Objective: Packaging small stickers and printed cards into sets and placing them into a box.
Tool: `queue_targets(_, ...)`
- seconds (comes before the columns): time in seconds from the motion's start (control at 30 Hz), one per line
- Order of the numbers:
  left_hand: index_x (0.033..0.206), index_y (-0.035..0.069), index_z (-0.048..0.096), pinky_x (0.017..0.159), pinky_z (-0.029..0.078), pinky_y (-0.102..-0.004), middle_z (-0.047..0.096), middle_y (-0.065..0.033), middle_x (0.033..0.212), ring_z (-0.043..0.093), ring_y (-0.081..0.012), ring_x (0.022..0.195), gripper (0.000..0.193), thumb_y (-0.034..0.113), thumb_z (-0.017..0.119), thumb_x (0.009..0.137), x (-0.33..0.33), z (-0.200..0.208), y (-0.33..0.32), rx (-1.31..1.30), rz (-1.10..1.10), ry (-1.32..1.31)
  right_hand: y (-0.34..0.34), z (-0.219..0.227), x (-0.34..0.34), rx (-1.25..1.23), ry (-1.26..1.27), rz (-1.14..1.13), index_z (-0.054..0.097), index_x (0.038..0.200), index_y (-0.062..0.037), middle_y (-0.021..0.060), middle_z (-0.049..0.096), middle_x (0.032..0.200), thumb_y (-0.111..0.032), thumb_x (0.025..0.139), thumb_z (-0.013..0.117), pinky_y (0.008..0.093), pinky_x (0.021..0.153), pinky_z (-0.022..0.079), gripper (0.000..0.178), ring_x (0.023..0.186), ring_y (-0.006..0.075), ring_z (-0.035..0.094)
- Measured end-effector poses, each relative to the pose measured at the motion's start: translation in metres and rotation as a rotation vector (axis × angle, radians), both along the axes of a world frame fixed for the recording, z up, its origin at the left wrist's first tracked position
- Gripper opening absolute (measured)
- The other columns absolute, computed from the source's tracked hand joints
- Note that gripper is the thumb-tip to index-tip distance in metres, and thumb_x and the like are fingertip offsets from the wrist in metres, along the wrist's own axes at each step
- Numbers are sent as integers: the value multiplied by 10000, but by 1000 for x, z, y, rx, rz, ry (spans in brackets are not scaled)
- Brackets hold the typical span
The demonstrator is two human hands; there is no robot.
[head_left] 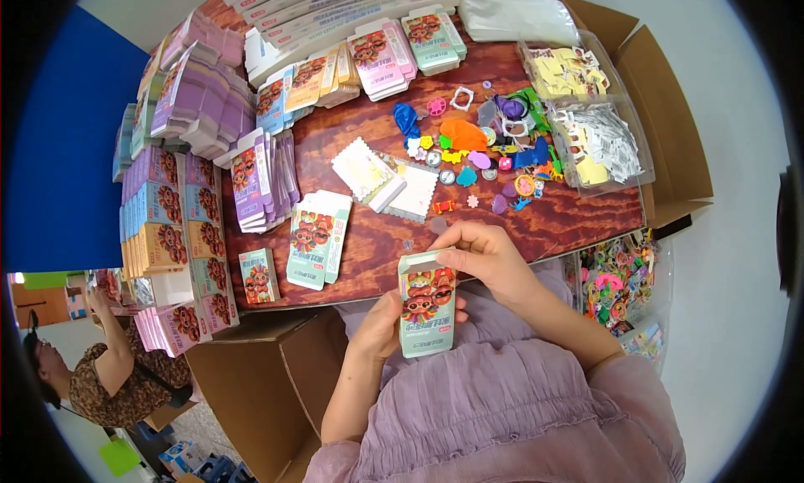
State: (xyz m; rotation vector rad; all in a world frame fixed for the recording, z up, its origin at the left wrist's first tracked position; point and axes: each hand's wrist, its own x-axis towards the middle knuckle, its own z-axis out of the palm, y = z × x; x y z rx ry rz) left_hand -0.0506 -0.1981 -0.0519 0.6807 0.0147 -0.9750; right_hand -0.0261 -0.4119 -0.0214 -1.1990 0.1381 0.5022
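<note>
A small green cardboard box (429,336) with a colourful cartoon print is upright between my hands, just off the table's near edge. My left hand (377,326) grips it low on its left side, the thumb along the edge. At the top, my right hand (484,253) pinches the box's upper end by the flap. Flat green boxes (308,269) lie on the table just beyond my left hand. To their left stands one small formed green box (258,275). Patterned paper cards (412,194) lie farther out, near the table's middle.
Small plastic toys (465,136) are heaped at the right. Clear trays (645,177) hold paper packets. Stacks of coloured boxes (201,106) line the left and back. An open carton (247,374) stands below the left edge; a bin of trinkets (615,290) sits right. Another person (109,374) is at far left.
</note>
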Motion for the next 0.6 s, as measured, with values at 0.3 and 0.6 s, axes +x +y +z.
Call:
queue_targets(0.3, 1372, -62, 467, 921, 539, -404, 639, -203, 1211, 665, -293, 1064, 847, 659, 510, 931, 4, 2, 0, 315, 22, -328, -6, -1, 10, -28, -233, 46, 686, 932, 22, 79, 700, 977, -22, 909, 655, 277, 797, 530, 58, 904, 126, 656)
queue_targets(0.6, 1382, -47, 444, 864, 577, -426, 607, -214, 1257, 669, -311, 1044, 811, 649, 428, 965, 1, 0, -14, 194, 287, -173, 2, 4, 4, -115, -224, 29, 620, 1109, 13, 104, 644, 1165, -2, 912, 659, 281, 816, 540, 201, 961, 144, 646)
